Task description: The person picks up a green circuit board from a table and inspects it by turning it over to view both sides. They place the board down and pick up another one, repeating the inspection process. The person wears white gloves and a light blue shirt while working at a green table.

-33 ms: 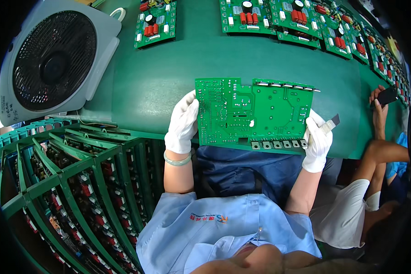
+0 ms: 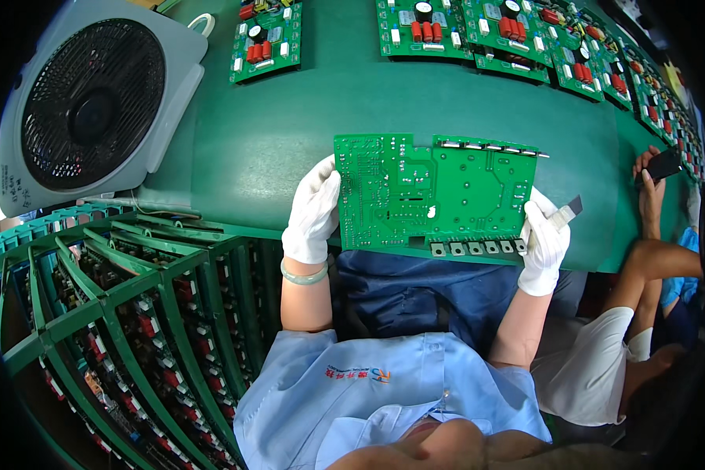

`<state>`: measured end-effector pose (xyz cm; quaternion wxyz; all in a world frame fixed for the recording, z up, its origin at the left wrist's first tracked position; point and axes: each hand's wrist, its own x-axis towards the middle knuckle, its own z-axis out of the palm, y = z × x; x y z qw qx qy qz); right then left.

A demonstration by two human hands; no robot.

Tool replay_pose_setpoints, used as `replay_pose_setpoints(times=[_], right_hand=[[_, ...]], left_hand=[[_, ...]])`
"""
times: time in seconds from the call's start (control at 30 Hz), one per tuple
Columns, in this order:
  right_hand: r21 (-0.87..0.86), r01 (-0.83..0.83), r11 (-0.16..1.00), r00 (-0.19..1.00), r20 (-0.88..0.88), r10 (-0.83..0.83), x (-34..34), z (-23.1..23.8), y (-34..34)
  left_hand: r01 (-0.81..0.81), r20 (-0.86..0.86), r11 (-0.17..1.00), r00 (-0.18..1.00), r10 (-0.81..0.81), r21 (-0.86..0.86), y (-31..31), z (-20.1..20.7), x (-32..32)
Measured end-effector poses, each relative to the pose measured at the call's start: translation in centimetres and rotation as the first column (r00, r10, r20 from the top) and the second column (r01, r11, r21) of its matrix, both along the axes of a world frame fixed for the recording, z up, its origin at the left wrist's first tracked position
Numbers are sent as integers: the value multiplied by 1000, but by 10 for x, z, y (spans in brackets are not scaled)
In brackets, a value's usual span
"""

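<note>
A green circuit board (image 2: 470,196) is held up over the near edge of the green table, its solder side facing me. Along its right half, metal-tabbed parts stick out at the near edge, and more line the far edge. My left hand (image 2: 312,213), in a white glove, grips the board's left edge, fingers partly behind it. My right hand (image 2: 546,249), also gloved, is closed on the right edge near the lower corner. A small flat tool (image 2: 565,214) with a pale body and dark tip pokes out from the right hand's fingers; its exact kind is unclear.
A grey box fan (image 2: 94,110) stands at the far left. Below it, a green rack (image 2: 102,301) holds several boards upright. More populated boards (image 2: 427,31) lie along the table's (image 2: 282,117) far side. At right, another person's hand (image 2: 652,184) holds a dark object (image 2: 666,164).
</note>
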<state>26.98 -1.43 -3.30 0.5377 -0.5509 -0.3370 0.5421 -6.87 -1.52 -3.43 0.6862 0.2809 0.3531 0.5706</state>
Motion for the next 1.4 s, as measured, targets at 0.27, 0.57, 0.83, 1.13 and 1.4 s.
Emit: replay_pose_setpoints(times=[0.27, 0.57, 0.83, 1.13, 1.4], right_hand=[[-9, -5, 1000, 1000, 21, 5, 1, 1, -1], [-42, 4, 999, 999, 44, -2, 0, 6, -1], [-16, 51, 999, 998, 27, -50, -4, -1, -1], [-17, 8, 1000, 999, 32, -8, -2, 2, -1], [19, -42, 999, 999, 13, 42, 2, -2, -1]], left_hand=[[-2, 20, 1000, 1000, 1, 29, -2, -2, -2], [17, 18, 1000, 1000, -18, 25, -5, -7, -6], [15, 22, 998, 1000, -16, 54, -4, 2, -1], [5, -19, 1000, 1000, -5, 21, -2, -1, -1], [16, -21, 1000, 1000, -16, 17, -1, 3, -1]])
